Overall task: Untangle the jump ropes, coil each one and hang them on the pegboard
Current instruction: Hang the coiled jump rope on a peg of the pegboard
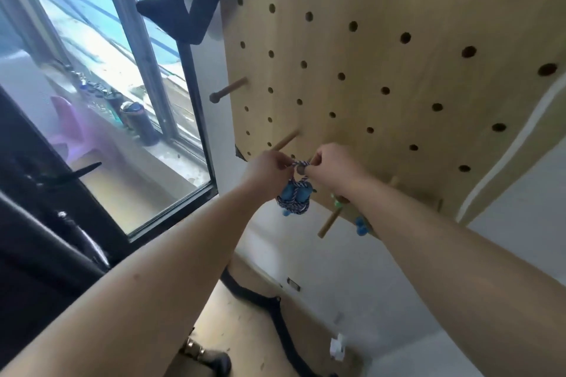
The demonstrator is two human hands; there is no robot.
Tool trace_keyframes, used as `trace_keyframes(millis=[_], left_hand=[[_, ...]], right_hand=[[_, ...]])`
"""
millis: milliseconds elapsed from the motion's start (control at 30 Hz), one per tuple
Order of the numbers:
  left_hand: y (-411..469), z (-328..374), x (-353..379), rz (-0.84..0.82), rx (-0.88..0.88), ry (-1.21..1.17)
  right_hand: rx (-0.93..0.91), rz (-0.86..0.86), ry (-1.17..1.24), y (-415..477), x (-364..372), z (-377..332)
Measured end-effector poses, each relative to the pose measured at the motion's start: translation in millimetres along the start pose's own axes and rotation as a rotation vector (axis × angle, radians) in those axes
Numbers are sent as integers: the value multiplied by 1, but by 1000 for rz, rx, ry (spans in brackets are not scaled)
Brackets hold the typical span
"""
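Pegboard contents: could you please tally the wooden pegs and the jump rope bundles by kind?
Wooden pegs: at least 6; more may be hidden.
Jump rope bundles: 2, the braided bundle pinched by left hand and right hand, and a second bundle partly behind the right forearm.
Total: at least 8.

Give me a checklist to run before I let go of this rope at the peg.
1. Grip: left hand and right hand both pinch the rope loop: ok.
2. Loop over the peg: its end shows between the hands, but the seating is hidden: cannot tell.
3. Coil bound: coiled jump rope hangs wrapped, blue handles tucked in: ok.
4. Peg firm in the pegboard: base hidden by the hands: cannot tell.
5. Clearance: second rope hangs apart, lower right: ok.
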State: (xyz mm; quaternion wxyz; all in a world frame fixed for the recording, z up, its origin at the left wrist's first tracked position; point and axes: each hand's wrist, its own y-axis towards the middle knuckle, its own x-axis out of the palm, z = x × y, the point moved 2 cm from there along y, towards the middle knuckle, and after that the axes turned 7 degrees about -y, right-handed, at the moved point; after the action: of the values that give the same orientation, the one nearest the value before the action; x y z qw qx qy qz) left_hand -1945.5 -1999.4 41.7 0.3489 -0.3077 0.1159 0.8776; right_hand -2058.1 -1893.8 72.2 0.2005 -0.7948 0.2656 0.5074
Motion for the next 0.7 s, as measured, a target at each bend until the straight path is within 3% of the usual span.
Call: trace_keyframes(millis=[267, 500, 700], left_hand=[[37, 13, 8, -92, 46, 108], [48, 26, 14, -29, 5, -72], [8, 7, 3, 21, -68, -139]], right_hand=[[1, 49, -179, 24, -8, 14], [-3, 98, -216, 23, -11, 15], [-31, 157, -116, -9, -11, 11]])
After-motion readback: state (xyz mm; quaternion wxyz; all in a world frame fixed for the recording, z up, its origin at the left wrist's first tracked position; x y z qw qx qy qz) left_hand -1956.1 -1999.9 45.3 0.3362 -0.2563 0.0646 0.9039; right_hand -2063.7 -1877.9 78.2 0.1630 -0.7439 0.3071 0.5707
